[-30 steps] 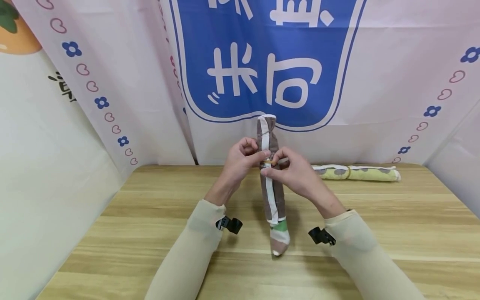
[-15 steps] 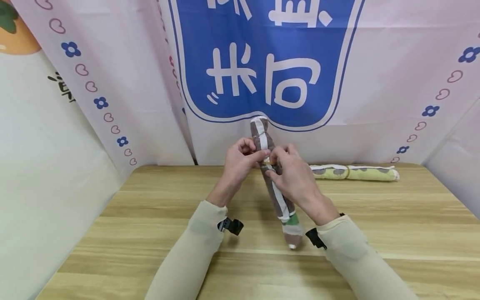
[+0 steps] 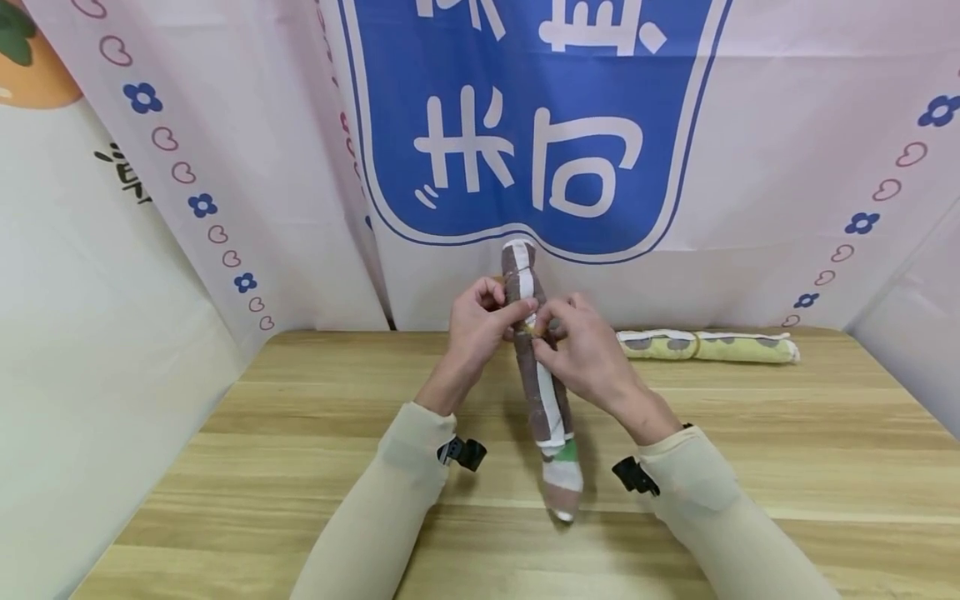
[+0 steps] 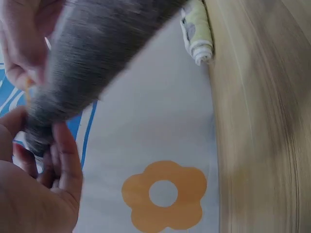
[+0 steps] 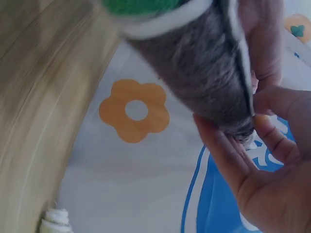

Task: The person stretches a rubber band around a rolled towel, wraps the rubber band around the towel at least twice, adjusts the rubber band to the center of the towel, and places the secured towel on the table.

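Observation:
A rolled-up towel (image 3: 530,379), brown-grey with a white edge strip, is held up over the table. Its lower end shows a green patch, a white band and a brown tip. My left hand (image 3: 472,333) grips the roll above its middle, thumb on the white strip and fingers behind. At the thumb, a yellowish rubber band (image 3: 528,328) lies across the roll. My right hand (image 3: 588,354) pinches at this band from the right side. In the right wrist view the fingers of my right hand (image 5: 272,184) also touch the towel; part of the band is hidden.
A second rolled towel (image 3: 735,347), yellow-green with grey spots and a band round it, lies at the table's back right. Behind the wooden table (image 3: 225,500) hangs a printed cloth (image 3: 435,283). The held roll's upper end is in front of the cloth.
The roll's lower end swung right, then back left, and its upper end now sits slightly left and lower. The right hand has shifted a little left; the left hand stays nearly still.

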### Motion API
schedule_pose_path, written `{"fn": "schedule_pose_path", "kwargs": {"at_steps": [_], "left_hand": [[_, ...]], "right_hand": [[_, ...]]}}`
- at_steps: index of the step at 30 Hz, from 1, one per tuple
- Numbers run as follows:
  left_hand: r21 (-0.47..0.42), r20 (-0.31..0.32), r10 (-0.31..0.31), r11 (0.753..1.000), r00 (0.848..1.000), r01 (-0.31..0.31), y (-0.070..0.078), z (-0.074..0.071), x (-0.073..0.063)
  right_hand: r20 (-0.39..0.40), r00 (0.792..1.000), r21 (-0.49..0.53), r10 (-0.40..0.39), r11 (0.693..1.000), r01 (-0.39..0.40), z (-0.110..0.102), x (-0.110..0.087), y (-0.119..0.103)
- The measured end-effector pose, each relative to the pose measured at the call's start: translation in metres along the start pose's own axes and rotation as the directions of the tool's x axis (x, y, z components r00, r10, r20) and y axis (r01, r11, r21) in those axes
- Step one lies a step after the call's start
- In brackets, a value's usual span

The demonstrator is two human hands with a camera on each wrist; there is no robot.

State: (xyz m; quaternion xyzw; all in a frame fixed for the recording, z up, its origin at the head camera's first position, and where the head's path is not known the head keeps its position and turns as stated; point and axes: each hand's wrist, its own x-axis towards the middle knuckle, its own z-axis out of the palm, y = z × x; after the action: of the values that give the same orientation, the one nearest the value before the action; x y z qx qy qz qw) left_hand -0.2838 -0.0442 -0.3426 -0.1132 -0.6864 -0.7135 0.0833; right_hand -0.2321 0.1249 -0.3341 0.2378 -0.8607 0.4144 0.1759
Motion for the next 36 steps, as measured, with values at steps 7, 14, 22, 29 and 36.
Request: {"fn": "schedule_pose_path", "kwargs": {"at_steps": [7,14,22,29,36], "left_hand": [[-0.160,0.168,0.029,0.987,0.985,-0.002,-0.001,-0.005,0.001],[-0.224,0.211,0.021,0.974,0.977,0.027,0.000,-0.009,0.002],[-0.159,0.109,-0.018,0.987,0.994,0.035,0.004,-0.005,0.000],[-0.040,0.024,0.072,0.997,0.997,-0.071,0.008,0.001,-0.003],[-0.009,0.033,0.162,0.987,0.986,-0.161,0.008,0.005,-0.006]], "right_hand": [[0.039,0.994,0.247,0.099,0.963,-0.106,-0.008,0.003,0.003],[0.060,0.992,0.357,0.109,0.926,-0.123,-0.009,0.003,0.006],[-0.041,0.993,0.183,-0.108,0.977,0.114,0.002,0.003,0.010],[-0.003,0.999,0.032,0.037,0.999,-0.037,0.000,0.002,0.002],[-0.023,0.996,-0.002,0.092,0.996,-0.092,0.000,0.001,-0.006]]}}
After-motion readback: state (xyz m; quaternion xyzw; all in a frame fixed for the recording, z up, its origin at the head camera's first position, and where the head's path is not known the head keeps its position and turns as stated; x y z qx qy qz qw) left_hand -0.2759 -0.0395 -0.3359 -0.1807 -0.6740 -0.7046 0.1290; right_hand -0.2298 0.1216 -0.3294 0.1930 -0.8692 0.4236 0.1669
